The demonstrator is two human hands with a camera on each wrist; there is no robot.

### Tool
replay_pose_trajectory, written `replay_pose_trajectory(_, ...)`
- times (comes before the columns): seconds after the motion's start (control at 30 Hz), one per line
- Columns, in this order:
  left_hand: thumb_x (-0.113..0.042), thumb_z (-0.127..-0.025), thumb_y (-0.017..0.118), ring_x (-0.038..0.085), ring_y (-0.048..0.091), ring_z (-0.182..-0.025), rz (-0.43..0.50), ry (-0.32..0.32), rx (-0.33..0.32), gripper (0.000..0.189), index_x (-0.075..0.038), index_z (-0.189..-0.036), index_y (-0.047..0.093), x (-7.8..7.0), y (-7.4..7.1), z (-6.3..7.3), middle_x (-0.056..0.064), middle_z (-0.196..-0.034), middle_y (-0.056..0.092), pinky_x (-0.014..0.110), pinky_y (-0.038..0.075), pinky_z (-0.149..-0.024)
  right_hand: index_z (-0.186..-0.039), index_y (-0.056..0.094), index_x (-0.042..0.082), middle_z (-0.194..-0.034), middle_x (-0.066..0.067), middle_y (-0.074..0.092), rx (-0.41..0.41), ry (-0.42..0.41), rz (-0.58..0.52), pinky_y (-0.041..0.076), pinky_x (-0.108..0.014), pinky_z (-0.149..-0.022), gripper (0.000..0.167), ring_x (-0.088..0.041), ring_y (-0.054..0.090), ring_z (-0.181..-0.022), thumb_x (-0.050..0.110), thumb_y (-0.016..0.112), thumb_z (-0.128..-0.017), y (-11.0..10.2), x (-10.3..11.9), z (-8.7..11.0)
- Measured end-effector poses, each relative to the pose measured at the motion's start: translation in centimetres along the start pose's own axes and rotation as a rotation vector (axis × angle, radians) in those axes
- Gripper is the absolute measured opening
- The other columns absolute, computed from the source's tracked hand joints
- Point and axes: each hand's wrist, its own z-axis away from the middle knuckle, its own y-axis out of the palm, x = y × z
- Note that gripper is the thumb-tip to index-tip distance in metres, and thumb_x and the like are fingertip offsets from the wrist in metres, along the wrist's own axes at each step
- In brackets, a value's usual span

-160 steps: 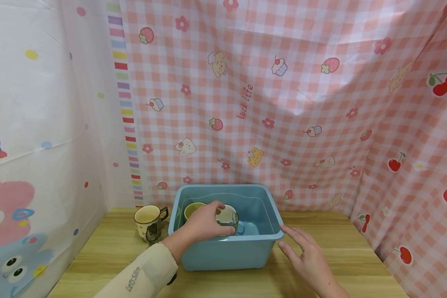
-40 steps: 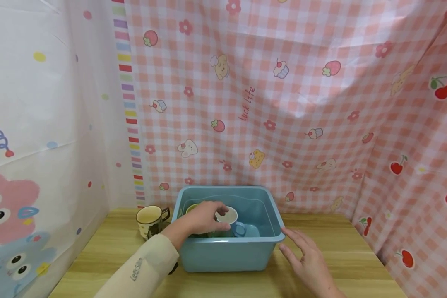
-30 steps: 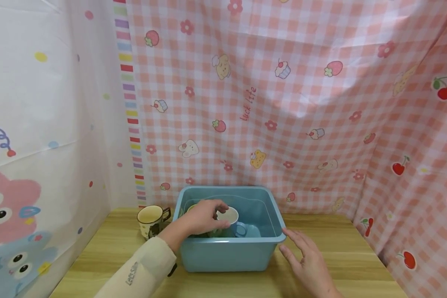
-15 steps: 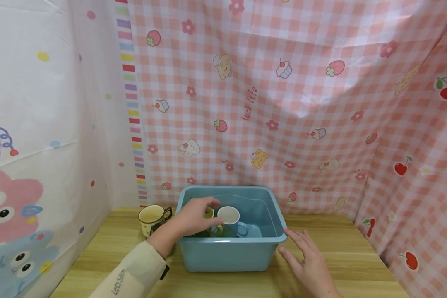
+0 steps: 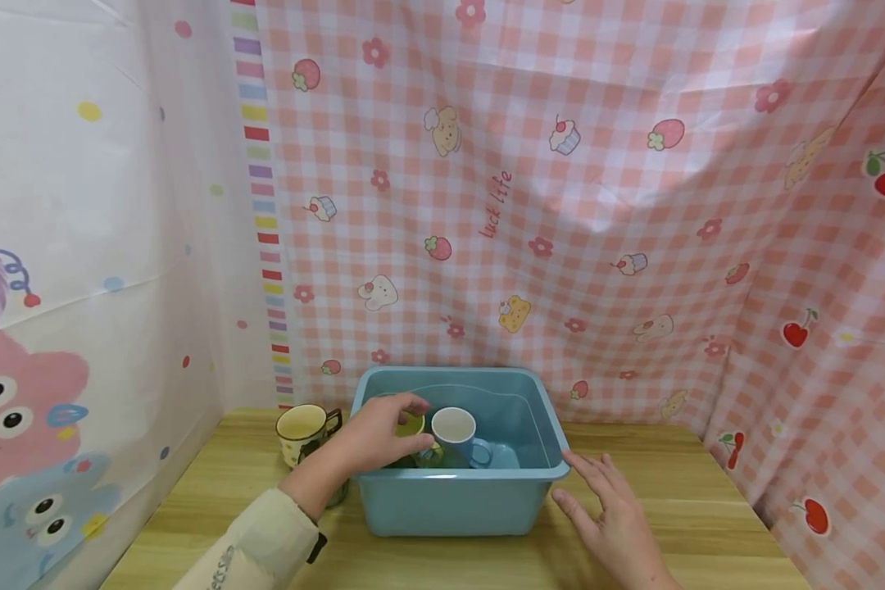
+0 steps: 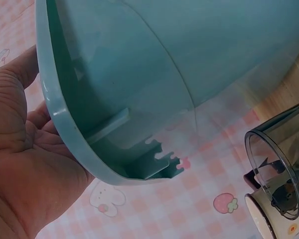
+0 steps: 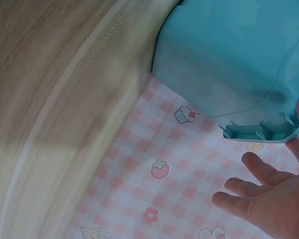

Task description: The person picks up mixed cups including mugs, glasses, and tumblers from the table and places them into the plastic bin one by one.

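Note:
A light blue plastic bin [image 5: 450,474] stands on the table. Inside it, a light blue mug [image 5: 454,427] with a white interior stands upright, its handle to the right. Left of that, a green-yellow mug [image 5: 413,424] is partly covered by my left hand [image 5: 378,430]. This hand reaches over the bin's left front rim, thumb and fingers spread, holding nothing. My right hand [image 5: 612,516] is at the bin's front right corner, its straight fingers touching the rim. In the right wrist view, the fingers of my right hand [image 7: 269,191] are spread beside the bin [image 7: 229,64].
Left of the bin stands a cream mug [image 5: 301,423] with a dark rim and handle. A dark see-through glass cup [image 6: 284,159] is near it, mostly behind my left forearm in the head view. A pink checked cloth [image 5: 531,164] hangs behind the wooden table [image 5: 678,492].
My left hand has drawn back leftward from the light blue mug, which now shows fully at the rim. The mug stays in the bin. My right hand remains at the corner.

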Motion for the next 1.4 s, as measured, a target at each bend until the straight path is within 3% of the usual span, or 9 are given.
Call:
replay_pose_trajectory(1.23,-0.033,-0.099,0.079,0.033,0.068,-0.128,-0.037,-0.002,-0.060,0.046,-0.013,-0.139,0.067,0.1,-0.7,0.9,0.005,-0.135,0.073,0.054,0.058,-0.105,-0.140,0.071,0.018,-0.129,-0.014,0.075,-0.004,-0.049,0.026,0.044,-0.076,-0.107,0.060,-0.050,0.063,-0.130,0.015,0.091,-0.084,-0.1,0.0,-0.2)
replay_pose_trajectory(1.4,-0.034,-0.098,0.080,0.031,0.068,-0.127,-0.045,-0.014,-0.070,0.046,-0.014,-0.138,0.068,0.0,-0.9,1.1,0.004,-0.134,0.073,0.054,0.058,-0.105,-0.141,0.070,0.019,-0.131,-0.015,0.074,0.004,-0.031,0.020,0.044,-0.078,-0.106,0.059,-0.055,0.060,-0.132,0.016,0.090,-0.086,-0.1,0.1,-0.1)
